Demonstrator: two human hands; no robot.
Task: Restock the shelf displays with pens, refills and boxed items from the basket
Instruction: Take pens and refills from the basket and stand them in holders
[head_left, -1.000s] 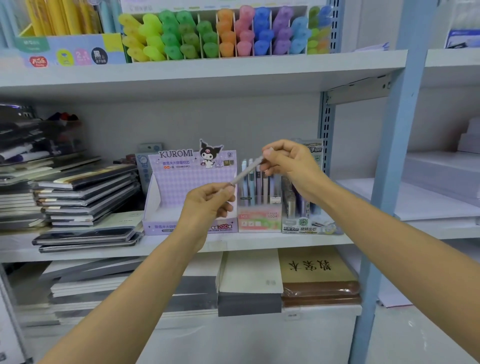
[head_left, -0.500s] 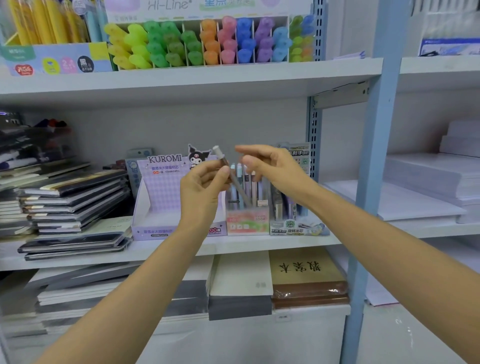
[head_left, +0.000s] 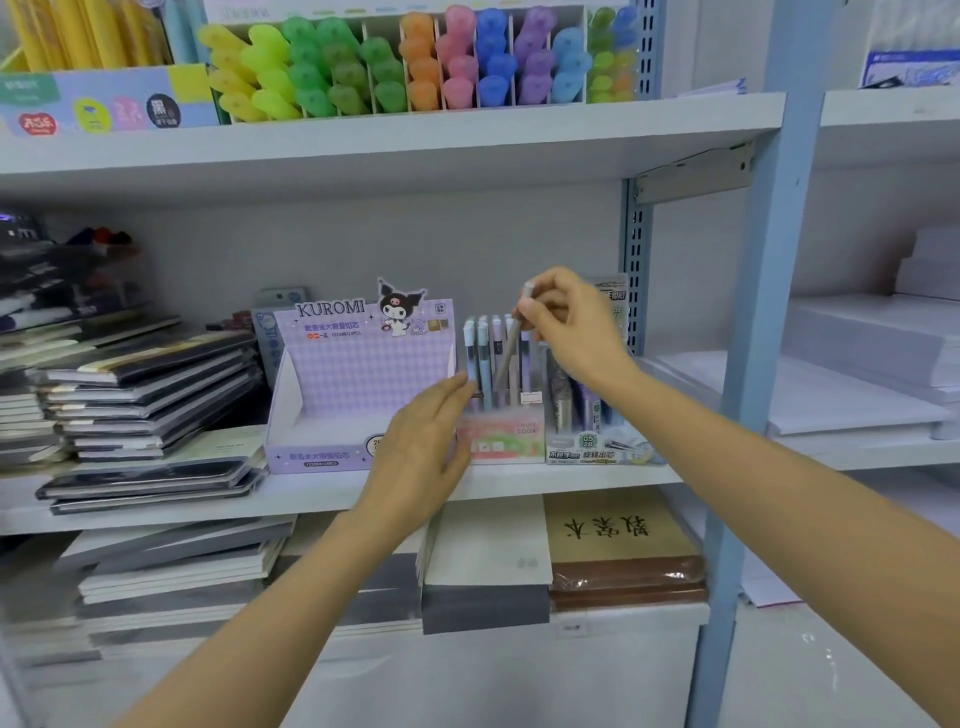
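Slotting slim grey pen (head_left: 511, 347) into pink box (head_left: 511, 441)
Your right hand (head_left: 569, 332) pinches it upright, tip 6 o'clock; left hand (head_left: 423, 447) flat on box.

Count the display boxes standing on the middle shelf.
3, side by side: the Kuromi box at left, the pink box in the middle, the blue box at right. More may be hidden behind them.

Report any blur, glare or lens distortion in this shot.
Head view: even, soft light; the right hand and its pen are smeared by motion; the blue post leans from wide-angle distortion; small glare on the wrapped brown pack.
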